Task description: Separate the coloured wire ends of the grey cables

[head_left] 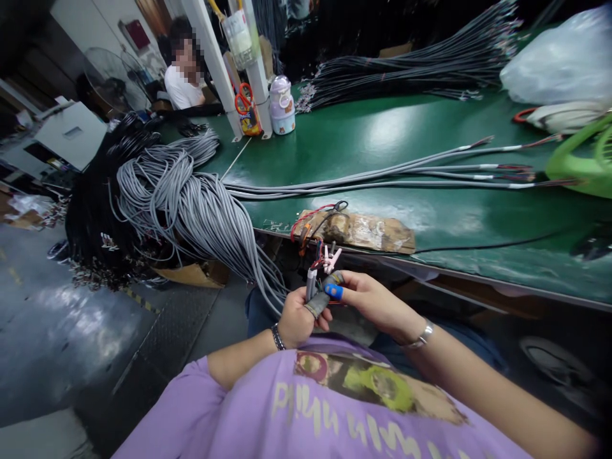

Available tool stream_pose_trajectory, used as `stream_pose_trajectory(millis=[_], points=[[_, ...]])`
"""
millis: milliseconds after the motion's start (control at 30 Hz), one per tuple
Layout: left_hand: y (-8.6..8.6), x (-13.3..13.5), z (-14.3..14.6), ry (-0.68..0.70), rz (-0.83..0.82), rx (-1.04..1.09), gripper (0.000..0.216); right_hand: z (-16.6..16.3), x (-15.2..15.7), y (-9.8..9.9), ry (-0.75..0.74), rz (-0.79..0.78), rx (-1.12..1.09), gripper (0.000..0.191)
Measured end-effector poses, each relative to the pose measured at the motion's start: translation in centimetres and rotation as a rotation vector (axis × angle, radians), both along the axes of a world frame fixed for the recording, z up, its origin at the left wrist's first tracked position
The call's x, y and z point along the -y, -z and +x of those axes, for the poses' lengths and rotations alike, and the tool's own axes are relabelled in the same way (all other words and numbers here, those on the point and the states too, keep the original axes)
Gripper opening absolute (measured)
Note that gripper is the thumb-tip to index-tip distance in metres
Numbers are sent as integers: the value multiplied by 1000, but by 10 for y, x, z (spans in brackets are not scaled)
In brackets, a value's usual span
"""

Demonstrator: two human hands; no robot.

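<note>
My left hand [299, 319] is closed around a grey cable [311, 285] just past the bench's front edge, its sheath end pointing up and its thumb wrapped in grey tape. Close against it, my right hand [370, 296] pinches with thumb and finger, one digit wrapped in blue tape and another in grey. Whatever lies between those fingertips is too small to make out. Just above both hands is a pale pink clip [331, 259] beside thin red and dark wires. Behind it a worn wooden block [370, 231] lies along the bench edge, with a wire loop on it.
A large heap of grey cables [191, 197] hangs over the green bench [459, 229] at left. Several grey cables [363, 182] stretch rightward. Farther back are black cables [392, 76], a bottle [282, 105], a plastic bag [557, 60] and a green basket [586, 156]. A person [184, 76] sits beyond.
</note>
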State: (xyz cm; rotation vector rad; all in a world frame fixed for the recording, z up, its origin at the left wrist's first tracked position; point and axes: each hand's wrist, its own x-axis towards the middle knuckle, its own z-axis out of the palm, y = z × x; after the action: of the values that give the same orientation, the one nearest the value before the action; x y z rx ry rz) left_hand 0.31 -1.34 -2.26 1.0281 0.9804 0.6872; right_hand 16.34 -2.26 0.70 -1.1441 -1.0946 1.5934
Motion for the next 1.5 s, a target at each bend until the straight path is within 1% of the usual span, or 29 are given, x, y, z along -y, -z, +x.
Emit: stream_pose_trajectory(millis=[167,233,367,433,533,600,633,733,767,833,900,967,1033,1233,1367,1500], points=[[3,-2,1,-27,-35,20,48,-1,1,-2,16,54,95,25],[5,-4,2,-48,-33,10,48,-1,1,0,56,79,140,22],[6,-6,1,-97,21,-20,45,-2,1,6,142,99,202,21],[3,-6,0,-46,55,-50,43,-4,2,8,169,74,170,23],[-3,-6,-3,147,96,-104,42,-10,3,10,155,-10,50,26],[-6,-5,-5,222,98,-118,43,-11,2,11,157,-72,-23,29],[-7,-5,-5,227,92,-119,44,-11,1,12,189,-96,-53,29],[-8,-3,-6,203,63,-126,49,-2,-4,13,379,-130,-140,32],[-8,-3,-6,186,54,-124,50,2,-5,13,419,-130,-163,32],[-7,-2,-6,141,42,-112,50,8,-4,11,371,-151,-184,30],[-5,-3,-6,101,42,-90,49,9,-1,9,246,-179,-170,30],[-3,-3,-6,96,47,-78,49,7,3,8,127,-178,-129,32],[-2,-3,-6,113,49,-75,49,2,5,9,65,-154,-88,33],[-5,-3,-6,151,38,-74,49,-4,2,15,58,-145,-47,32],[-1,-3,-7,127,28,-68,47,-4,3,18,67,-139,-48,27],[3,-3,-6,70,5,-24,45,-5,5,19,93,-101,-6,25]])
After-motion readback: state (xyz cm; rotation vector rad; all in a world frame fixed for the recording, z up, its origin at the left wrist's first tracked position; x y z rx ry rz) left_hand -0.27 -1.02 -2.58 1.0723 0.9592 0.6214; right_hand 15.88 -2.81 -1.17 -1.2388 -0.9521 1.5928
